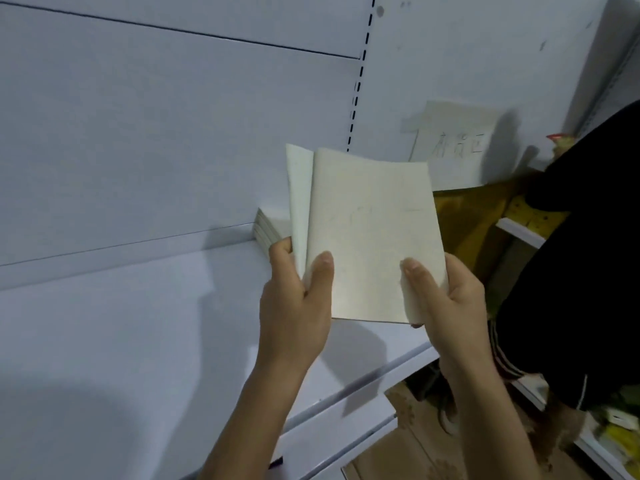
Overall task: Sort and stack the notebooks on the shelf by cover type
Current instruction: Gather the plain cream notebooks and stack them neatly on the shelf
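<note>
A smooth white metal shelf (121,341) fills the view below a matte back panel. At centre are two thin, cream, soft-covered notebooks. The front notebook (374,237) is pinched at its lower corners by the left hand (294,306) and the right hand (446,303), thumbs on the cover. The second notebook (298,188) fans out at 11 o'clock, held in the left fingers. At 9 o'clock lies a pale notebook stack (265,228), mostly hidden, so its count is unclear. At 1 o'clock is a blurred handwritten paper sign (457,140).
</note>
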Motion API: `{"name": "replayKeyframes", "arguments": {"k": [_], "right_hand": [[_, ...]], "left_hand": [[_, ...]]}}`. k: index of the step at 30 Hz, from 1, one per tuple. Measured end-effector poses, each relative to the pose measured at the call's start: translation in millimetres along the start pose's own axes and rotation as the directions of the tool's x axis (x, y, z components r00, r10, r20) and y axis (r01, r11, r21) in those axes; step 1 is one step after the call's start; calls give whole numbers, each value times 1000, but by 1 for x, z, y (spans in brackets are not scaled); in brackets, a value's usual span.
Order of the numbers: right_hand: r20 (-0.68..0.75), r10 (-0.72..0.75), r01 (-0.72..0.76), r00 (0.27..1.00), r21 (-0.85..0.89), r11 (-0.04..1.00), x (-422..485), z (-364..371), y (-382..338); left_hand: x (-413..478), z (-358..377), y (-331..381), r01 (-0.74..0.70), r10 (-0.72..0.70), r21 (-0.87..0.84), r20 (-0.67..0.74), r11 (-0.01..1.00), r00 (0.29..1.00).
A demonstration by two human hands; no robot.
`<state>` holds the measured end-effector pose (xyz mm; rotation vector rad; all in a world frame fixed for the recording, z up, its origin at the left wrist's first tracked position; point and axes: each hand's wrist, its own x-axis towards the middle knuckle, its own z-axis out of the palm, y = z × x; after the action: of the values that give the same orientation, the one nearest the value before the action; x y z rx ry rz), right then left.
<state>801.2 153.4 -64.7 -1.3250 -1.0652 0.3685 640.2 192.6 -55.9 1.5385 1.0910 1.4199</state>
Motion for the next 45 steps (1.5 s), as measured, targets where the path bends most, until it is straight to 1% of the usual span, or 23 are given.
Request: {"name": "replayKeyframes", "arguments": {"k": [3, 8, 11, 12, 14, 15, 16, 17, 18, 19, 20, 22, 24, 26, 29, 34, 36, 38, 40, 42, 45], "right_hand": [[61, 40, -40, 997, 3, 999, 34, 13, 20], [204, 47, -48, 978, 1, 999, 93, 25, 48], [293, 36, -31, 955, -24, 999, 121, 33, 68], [325, 40, -29, 945, -39, 999, 129, 35, 75], [389, 33, -8, 920, -65, 998, 142, 42, 90], [436, 36, 1, 899, -85, 996, 146, 46, 98], [489, 51, 1, 871, -107, 994, 149, 50, 105], [543, 76, -18, 836, -112, 994, 150, 55, 111], [587, 108, -74, 802, -82, 994, 151, 58, 117], [629, 141, -162, 765, -24, 986, 151, 60, 122], [663, 170, -248, 729, 24, 968, 153, 62, 128], [711, 202, -324, 673, 38, 945, 155, 67, 133], [727, 249, -373, 640, 11, 928, 154, 73, 136], [706, 281, -411, 650, 15, 912, 151, 79, 136], [686, 281, -392, 671, 6, 920, 149, 81, 136], [680, 254, -379, 688, 37, 925, 158, 79, 134], [676, 255, -386, 691, 47, 921, 160, 78, 134], [682, 245, -393, 689, 67, 917, 160, 77, 134], [698, 228, -392, 678, 82, 916, 157, 76, 133], [723, 217, -434, 656, 126, 892, 153, 76, 132], [745, 285, -517, 603, 93, 851, 150, 76, 131]], "left_hand": [[26, 9, -13, 16, -5, 150, -73, 988, 997], [61, 29, -33, 118, -56, 311, -201, 943, 978], [74, 41, -47, 137, -48, 367, -241, 920, 969], [77, 45, -53, 160, -65, 388, -248, 907, 967], [82, 50, -67, 267, -156, 447, -269, 854, 951], [83, 53, -73, 322, -215, 437, -276, 840, 937], [83, 55, -79, 366, -272, 374, -280, 852, 921], [82, 58, -82, 394, -319, 267, -284, 879, 904], [82, 60, -84, 405, -353, 142, -292, 903, 889], [80, 63, -86, 396, -363, 44, -315, 917, 877], [78, 64, -88, 374, -349, 6, -348, 927, 870], [72, 64, -94, 321, -282, 48, -369, 946, 886], [65, 65, -94, 293, -237, 139, -322, 946, 917], [63, 63, -97, 295, -225, 210, -303, 932, 926], [64, 61, -97, 281, -197, 246, -318, 927, 927], [65, 64, -95, 200, -86, 306, -348, 931, 933], [64, 65, -95, 184, -70, 333, -328, 925, 942], [64, 63, -98, 186, -83, 338, -297, 923, 951], [64, 61, -101, 209, -114, 332, -283, 920, 952], [64, 60, -103, 223, -133, 318, -282, 921, 950], [65, 58, -103, 224, -139, 288, -287, 931, 948]]}}
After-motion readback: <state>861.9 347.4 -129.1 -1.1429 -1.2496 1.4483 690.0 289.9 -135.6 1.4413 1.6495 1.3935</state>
